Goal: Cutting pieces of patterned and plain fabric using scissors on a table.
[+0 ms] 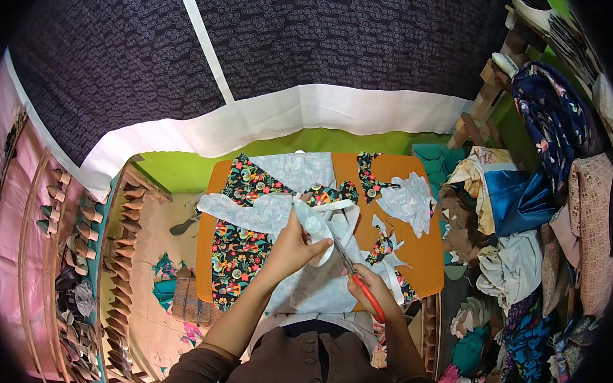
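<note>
My left hand (294, 249) pinches a folded piece of fabric (315, 223) with a pale reverse side and holds it up above the table (427, 264). My right hand (373, 286) grips scissors (368, 298) with red handles. Their metal blades point up and left, at the edge of the held cloth near my left thumb; whether they are apart is too small to tell. Black floral-print cloth (232, 257) and more pale-backed cloth lie under and around both hands. Cut floral scraps (381, 247) rest right of the scissors, beside a crumpled pale piece (408, 204).
Racks of wooden shoe lasts (124, 265) stand on the left. Heaped fabrics (510, 271) fill the right side, with a blue satin cloth (517, 202) among them. A dark patterned curtain (328, 47) with a white border hangs beyond the table. Scraps (165, 288) lie on the floor at left.
</note>
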`<control>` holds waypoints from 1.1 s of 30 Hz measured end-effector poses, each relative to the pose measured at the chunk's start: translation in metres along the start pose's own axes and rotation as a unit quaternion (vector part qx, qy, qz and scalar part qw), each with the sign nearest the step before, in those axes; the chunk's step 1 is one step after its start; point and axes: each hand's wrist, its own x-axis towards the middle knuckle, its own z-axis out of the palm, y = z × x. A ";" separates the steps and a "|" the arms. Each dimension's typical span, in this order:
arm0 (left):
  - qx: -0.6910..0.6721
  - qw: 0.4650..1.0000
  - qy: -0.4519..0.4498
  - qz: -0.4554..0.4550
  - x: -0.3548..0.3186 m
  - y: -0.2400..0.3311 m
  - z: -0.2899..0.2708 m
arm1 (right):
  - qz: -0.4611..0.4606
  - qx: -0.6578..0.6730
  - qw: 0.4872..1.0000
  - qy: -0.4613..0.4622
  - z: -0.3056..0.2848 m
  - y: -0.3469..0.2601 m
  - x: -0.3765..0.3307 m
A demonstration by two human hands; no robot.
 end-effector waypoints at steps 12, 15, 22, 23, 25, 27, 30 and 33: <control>0.063 0.998 0.019 -0.006 -0.006 0.005 -0.004 | 0.047 0.069 0.995 -0.054 -0.001 -0.006 -0.002; 0.072 0.997 0.001 -0.010 -0.005 0.010 -0.004 | 0.054 0.057 0.996 -0.041 -0.001 -0.001 -0.003; 0.045 0.999 -0.027 -0.011 -0.007 0.002 -0.006 | 0.045 0.045 0.996 -0.059 -0.004 0.005 -0.004; 0.048 0.998 -0.038 -0.024 -0.007 0.004 -0.006 | 0.057 0.049 0.995 -0.064 -0.005 0.008 -0.004; 0.051 0.997 -0.049 -0.038 -0.007 0.005 -0.006 | 0.068 0.054 0.994 -0.071 -0.005 0.007 -0.005; 0.062 0.997 -0.044 -0.025 -0.007 0.004 -0.006 | 0.124 0.136 0.980 -0.074 -0.003 -0.001 -0.006; 0.052 0.998 -0.042 0.007 -0.005 -0.001 -0.007 | 0.121 0.140 0.979 -0.084 -0.004 0.001 -0.005; 0.071 0.995 -0.064 -0.017 -0.005 0.001 -0.010 | 0.098 0.120 0.984 -0.088 -0.006 0.002 -0.007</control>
